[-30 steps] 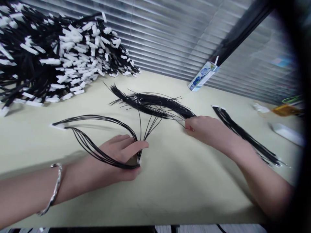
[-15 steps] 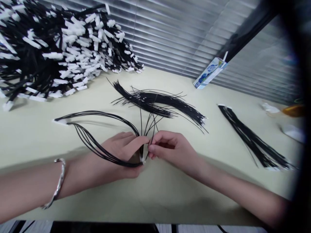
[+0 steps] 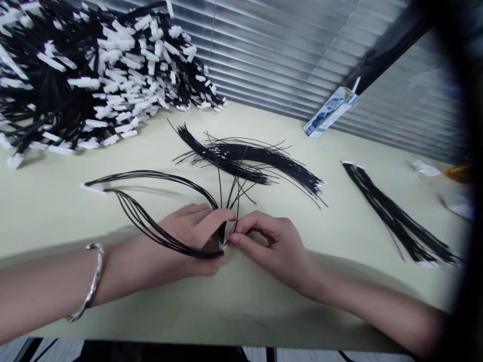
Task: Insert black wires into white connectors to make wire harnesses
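Note:
My left hand (image 3: 192, 239) is closed around one end of a black wire harness (image 3: 145, 223). The small white connector (image 3: 222, 247) at that end shows between its thumb and fingers. The harness's two wire bundles bow out to the left and meet at a long white connector (image 3: 93, 187) on the table. My right hand (image 3: 269, 244) pinches a thin black wire (image 3: 237, 206) between thumb and index finger, close to the small connector. Several loose wires rise from between the hands. Whether the pinched wire's tip sits inside the connector I cannot tell.
Loose black wires (image 3: 260, 156) lie in bundles just beyond my hands. A big heap of harnesses with white connectors (image 3: 124, 85) fills the back left. Another harness (image 3: 400, 216) lies at right. A drink carton (image 3: 332, 111) stands by the window blinds (image 3: 264, 60).
My right hand has moved slightly down, its fingertips now nearer the small connector with the pinched wire. The left hand keeps its hold. The whole view has shifted slightly.

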`<control>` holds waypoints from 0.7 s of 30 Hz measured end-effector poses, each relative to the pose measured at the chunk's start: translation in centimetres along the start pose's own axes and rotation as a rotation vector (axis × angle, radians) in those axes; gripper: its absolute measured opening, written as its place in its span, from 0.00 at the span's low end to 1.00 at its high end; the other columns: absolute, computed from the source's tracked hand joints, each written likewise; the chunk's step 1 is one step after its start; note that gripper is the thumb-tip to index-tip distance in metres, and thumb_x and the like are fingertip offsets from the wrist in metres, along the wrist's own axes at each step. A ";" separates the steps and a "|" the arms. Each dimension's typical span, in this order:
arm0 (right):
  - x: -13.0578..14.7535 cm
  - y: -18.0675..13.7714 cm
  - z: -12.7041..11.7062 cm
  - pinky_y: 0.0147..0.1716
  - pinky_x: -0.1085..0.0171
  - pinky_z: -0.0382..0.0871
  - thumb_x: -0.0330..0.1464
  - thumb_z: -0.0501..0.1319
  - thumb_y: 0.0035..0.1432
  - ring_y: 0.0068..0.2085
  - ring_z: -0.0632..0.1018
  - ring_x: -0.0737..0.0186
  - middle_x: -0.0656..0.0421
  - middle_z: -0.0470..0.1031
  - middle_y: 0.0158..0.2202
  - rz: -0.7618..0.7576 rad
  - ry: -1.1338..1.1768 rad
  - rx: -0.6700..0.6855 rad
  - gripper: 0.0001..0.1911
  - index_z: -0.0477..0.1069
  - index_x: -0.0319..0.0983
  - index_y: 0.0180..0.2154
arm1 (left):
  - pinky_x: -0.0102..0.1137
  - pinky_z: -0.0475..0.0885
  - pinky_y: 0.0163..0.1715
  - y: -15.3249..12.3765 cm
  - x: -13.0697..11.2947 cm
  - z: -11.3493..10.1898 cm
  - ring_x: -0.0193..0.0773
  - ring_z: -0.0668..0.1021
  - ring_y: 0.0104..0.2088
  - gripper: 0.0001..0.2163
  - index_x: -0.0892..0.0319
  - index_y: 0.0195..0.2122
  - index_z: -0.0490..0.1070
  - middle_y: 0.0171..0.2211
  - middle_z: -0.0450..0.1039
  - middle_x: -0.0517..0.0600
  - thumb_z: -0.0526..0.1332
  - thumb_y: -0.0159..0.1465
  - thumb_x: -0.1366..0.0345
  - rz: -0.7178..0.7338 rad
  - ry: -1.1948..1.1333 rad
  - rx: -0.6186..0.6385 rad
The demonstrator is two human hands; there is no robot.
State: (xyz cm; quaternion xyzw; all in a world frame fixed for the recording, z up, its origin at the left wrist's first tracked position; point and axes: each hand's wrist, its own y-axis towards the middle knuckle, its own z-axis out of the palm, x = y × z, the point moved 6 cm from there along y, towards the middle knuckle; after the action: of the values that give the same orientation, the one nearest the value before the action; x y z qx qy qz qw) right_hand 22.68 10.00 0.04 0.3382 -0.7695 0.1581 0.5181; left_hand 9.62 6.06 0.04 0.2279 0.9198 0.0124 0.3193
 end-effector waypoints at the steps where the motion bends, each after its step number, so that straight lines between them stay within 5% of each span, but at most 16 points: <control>1: 0.0 0.0 0.0 0.30 0.74 0.67 0.31 0.61 0.59 0.30 0.73 0.73 0.65 0.74 0.29 0.003 -0.011 0.006 0.03 0.70 0.41 0.32 | 0.37 0.67 0.40 0.0 0.0 0.0 0.43 0.72 0.38 0.18 0.59 0.49 0.61 0.38 0.72 0.51 0.59 0.58 0.66 0.001 0.000 0.000; 21: 0.6 -0.3 -0.1 0.29 0.75 0.67 0.30 0.61 0.59 0.29 0.73 0.73 0.65 0.74 0.29 -0.070 -0.134 -0.039 0.03 0.68 0.41 0.32 | 0.35 0.68 0.38 0.1 -0.3 -0.1 0.40 0.73 0.37 0.17 0.58 0.48 0.59 0.36 0.71 0.50 0.59 0.57 0.68 0.051 0.005 -0.015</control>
State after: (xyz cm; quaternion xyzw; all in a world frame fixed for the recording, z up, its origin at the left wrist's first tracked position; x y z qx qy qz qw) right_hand 22.78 9.63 0.57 0.3647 -0.7931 0.1019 0.4771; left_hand 9.84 5.97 0.30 0.2489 0.9144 0.0281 0.3180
